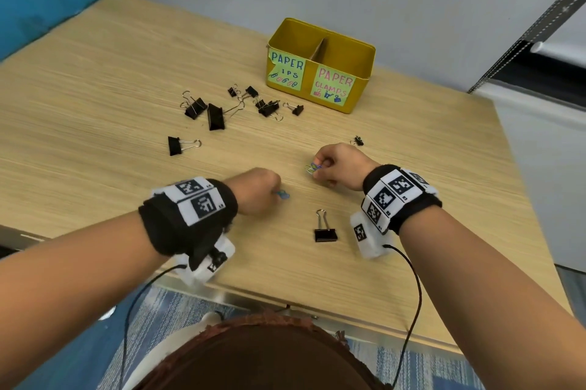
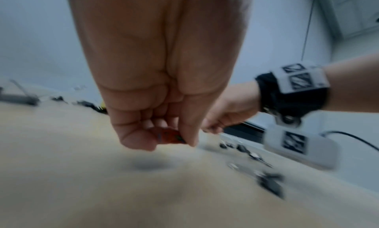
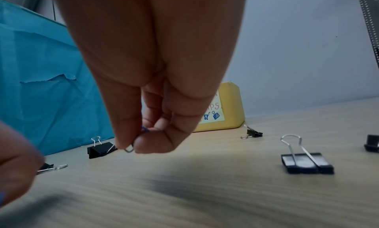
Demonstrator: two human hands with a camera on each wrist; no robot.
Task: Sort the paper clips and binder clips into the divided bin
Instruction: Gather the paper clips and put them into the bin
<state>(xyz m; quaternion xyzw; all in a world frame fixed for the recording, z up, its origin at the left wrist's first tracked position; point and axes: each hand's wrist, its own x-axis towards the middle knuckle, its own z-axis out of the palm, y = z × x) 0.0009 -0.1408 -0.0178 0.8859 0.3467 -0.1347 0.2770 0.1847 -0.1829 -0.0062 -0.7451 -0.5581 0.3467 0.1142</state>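
A: What do the right hand's (image 1: 341, 164) fingers (image 3: 127, 122) hold?
B: A small bunch of paper clips (image 1: 313, 168), pinched between thumb and fingertips just above the bench (image 1: 95, 123). In the right wrist view only one wire loop and a speck of blue poke out; the rest is hidden behind the fingers, so I can't count them.

A: And the left hand (image 1: 257, 194)?
B: Its fingers are curled down, knuckles up, pinching a blue paper clip (image 1: 283, 195) at the bench surface. The left wrist view is blurred; something reddish sits between thumb and fingertips (image 2: 189, 134), but I can't tell what.

A: Farther out?
B: One binder clip (image 1: 325, 229) lies between the wrists, another (image 1: 180, 145) to the left, and a cluster of binder clips (image 1: 234, 105) sits in front of the yellow divided bin (image 1: 364, 53). The bin's left label reads "PAPER", partly folded; the right reads "PAPER CLAMPS". Its inside is out of sight.
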